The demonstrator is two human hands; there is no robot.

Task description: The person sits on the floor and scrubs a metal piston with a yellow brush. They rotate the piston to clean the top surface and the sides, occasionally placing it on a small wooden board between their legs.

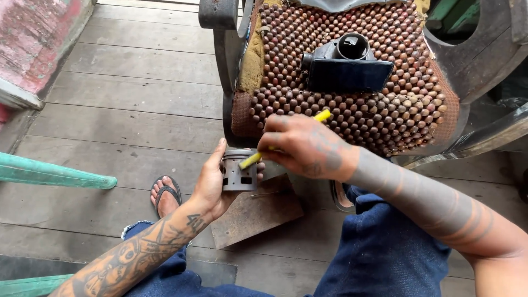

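My left hand grips a grey metal piston, a short cylinder with slots in its skirt, held upright in front of me. My right hand holds a thin yellow tool like a pen. Its lower tip rests on the piston's top rim and its other end sticks up past my fingers. Both hands hover above a wooden plank floor, just in front of a chair.
A chair with a brown beaded seat cover stands ahead, carrying a dark phone and a black engine part. A cardboard scrap lies on the floor. My sandalled foot is lower left. Green rails jut in from the left.
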